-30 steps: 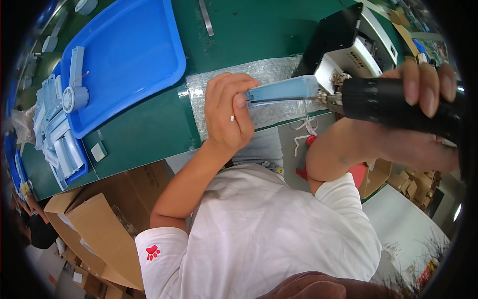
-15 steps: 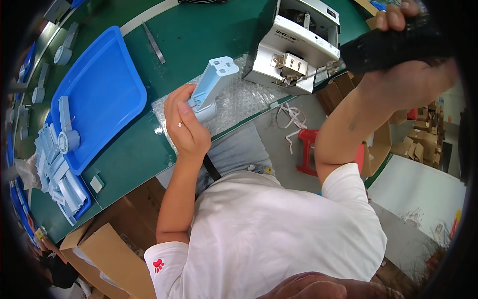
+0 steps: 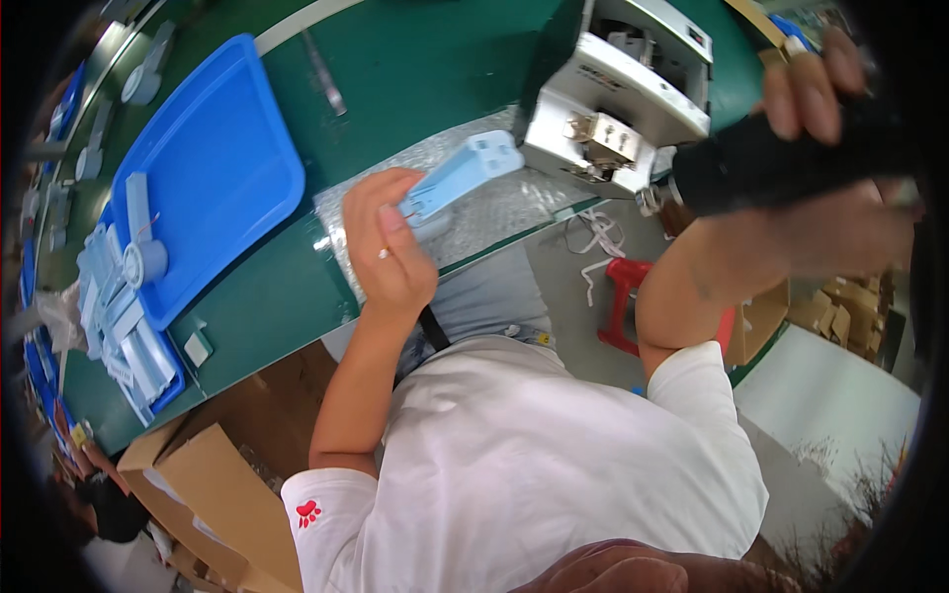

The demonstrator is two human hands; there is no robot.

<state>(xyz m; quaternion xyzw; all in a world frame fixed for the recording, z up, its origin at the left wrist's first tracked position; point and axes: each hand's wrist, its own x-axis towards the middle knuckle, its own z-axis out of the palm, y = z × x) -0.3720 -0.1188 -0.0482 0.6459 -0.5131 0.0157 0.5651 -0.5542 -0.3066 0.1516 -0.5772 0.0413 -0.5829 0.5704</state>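
Observation:
My left hand (image 3: 390, 242) is closed round a light blue plastic housing (image 3: 460, 178) with a long handle-like part and a rounded base. Its long end tilts up to the right, above bubble wrap on the table. A small white connector (image 3: 384, 254) shows against my left fingers. At the right, my right hand (image 3: 816, 94) grips a black electric screwdriver (image 3: 761, 163), fingers wrapped over its body. The driver's metal tip (image 3: 649, 201) points left, just below the front of a white-and-silver screw feeder (image 3: 618, 109). Whether a screw sits on the tip I cannot tell.
A blue tray (image 3: 222, 178) lies at the left, with another housing (image 3: 141, 232) on it. Several light blue parts (image 3: 124, 331) are heaped beside it. Tweezers (image 3: 324, 74) lie on the green table (image 3: 386, 69). A red stool (image 3: 623, 306) stands below the table edge.
The screwdriver tip has come down and away from the feeder's front. The housing in my left hand has tipped further to the right. The whole view has shifted slightly.

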